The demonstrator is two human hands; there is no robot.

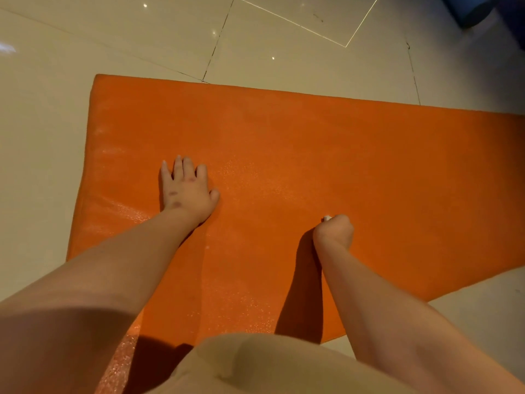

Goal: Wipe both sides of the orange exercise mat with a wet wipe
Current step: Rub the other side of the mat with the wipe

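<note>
The orange exercise mat (298, 143) lies flat on the pale tiled floor and fills the middle of the view. My left hand (187, 189) rests palm down on its left part, fingers straight and spread. My right hand (335, 231) is balled into a fist pressed on the mat near its middle. A small bit of white wet wipe (327, 218) pokes out at the top of that fist; the rest of the wipe is hidden inside the hand.
Glossy beige floor tiles (255, 38) surround the mat on the left, far side and lower right. A dark blue object (477, 9) sits at the top right corner. My beige-clothed knee (270, 365) is at the bottom edge.
</note>
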